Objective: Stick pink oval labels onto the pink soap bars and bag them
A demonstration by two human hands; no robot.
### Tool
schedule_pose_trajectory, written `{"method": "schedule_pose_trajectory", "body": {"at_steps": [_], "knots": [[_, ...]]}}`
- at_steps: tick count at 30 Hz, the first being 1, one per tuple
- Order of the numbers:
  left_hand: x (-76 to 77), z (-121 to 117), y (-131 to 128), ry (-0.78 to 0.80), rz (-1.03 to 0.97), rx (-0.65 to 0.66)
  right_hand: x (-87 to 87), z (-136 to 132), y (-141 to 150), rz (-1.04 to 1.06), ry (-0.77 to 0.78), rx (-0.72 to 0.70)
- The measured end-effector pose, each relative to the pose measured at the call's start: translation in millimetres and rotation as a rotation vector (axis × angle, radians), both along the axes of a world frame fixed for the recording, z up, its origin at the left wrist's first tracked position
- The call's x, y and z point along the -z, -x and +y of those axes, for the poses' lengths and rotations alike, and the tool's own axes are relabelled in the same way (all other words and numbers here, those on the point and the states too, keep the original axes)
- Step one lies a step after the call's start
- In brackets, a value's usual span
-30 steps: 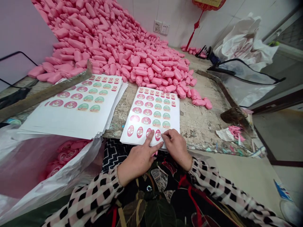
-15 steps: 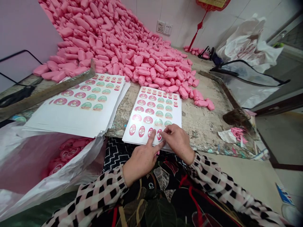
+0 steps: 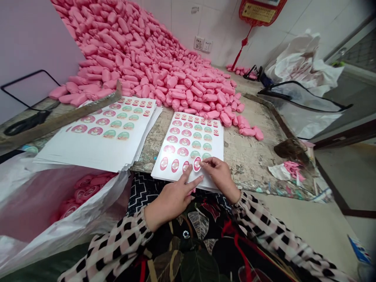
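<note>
A sheet of stickers (image 3: 188,143), printed with round, oval and small labels in red and green, lies on a stack at the table's front edge. My right hand (image 3: 219,174) pinches an oval red-and-white sticker (image 3: 197,164) at its right side; the sticker looks partly lifted from the sheet. Just left of it, my left hand (image 3: 173,197) rests on the sheet's lower edge, thumb and forefinger spread. Its other fingers curl around a pink bottle (image 3: 192,191), mostly hidden under the hand.
A large heap of pink bottles (image 3: 152,62) covers the back of the table. Another sticker stack (image 3: 88,150) lies left, with a wooden strip (image 3: 73,113) across it and black scissors (image 3: 28,121) beside it. An open white bag (image 3: 96,203) holds labelled pink bottles. Scraps (image 3: 286,171) lie right.
My right hand has drawn the oval sticker's edge up slightly from the sheet. The left hand has shifted a little left and down. The whole view has tilted slightly.
</note>
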State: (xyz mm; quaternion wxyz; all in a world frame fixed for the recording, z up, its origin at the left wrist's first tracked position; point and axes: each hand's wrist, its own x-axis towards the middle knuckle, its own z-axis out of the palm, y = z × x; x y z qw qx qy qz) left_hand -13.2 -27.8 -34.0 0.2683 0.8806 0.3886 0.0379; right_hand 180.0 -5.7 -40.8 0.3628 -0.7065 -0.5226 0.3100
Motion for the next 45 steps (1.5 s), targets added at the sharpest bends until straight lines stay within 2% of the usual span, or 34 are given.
{"method": "schedule_pose_trajectory", "body": {"at_steps": [3, 4, 6, 8, 9, 10, 12, 13, 15, 19, 22, 27, 36, 45], "knots": [[-2.9, -3.6, 11.9, 0.1, -0.254, -0.072, 8.1, 1.6, -0.9, 0.113, -0.014, 0.019], [-5.2, -4.6, 15.2, 0.154, -0.359, -0.153, 8.7, 2.1, -1.3, 0.144, -0.013, 0.024], [-11.6, -4.7, 18.9, 0.338, -0.592, -0.398, 7.6, 2.7, -2.1, 0.195, -0.007, 0.027], [-19.0, -0.2, 18.0, 0.621, -0.86, -0.648, 3.9, 2.6, -2.7, 0.245, -0.005, 0.026], [-22.4, 4.2, 16.1, 0.785, -0.999, -0.734, 1.0, 2.4, -2.7, 0.277, -0.009, 0.027], [-25.2, 9.8, 13.5, 0.954, -1.125, -0.78, -2.6, 2.0, -2.5, 0.311, -0.017, 0.029], [-28.5, 23.3, 7.4, 1.275, -1.294, -0.787, -12.1, 0.7, -1.6, 0.371, -0.043, 0.037], [-29.0, 30.2, 3.9, 1.401, -1.337, -0.769, -17.8, -0.4, -0.9, 0.392, -0.056, 0.041], [-28.0, 42.0, -4.2, 1.547, -1.38, -0.715, -30.2, -3.4, 1.0, 0.409, -0.081, 0.03], [-24.2, 53.2, -25.0, 1.562, -1.457, -0.643, -49.3, -10.4, 5.6, 0.379, -0.143, -0.041], [-24.0, 53.8, -39.4, 1.544, -1.516, -0.642, -52.9, -12.9, 8.5, 0.331, -0.181, -0.067], [-24.8, 51.2, -49.6, 1.528, -1.522, -0.638, -48.6, -13.2, 12.2, 0.26, -0.206, -0.071], [-20.2, 51.4, -50.0, 1.489, -1.56, -0.594, -41.0, -11.9, 14.2, 0.223, -0.214, -0.083], [-17.3, 51.4, -50.3, 1.469, -1.574, -0.618, -36.7, -11.3, 14.3, 0.169, -0.211, -0.09]]}}
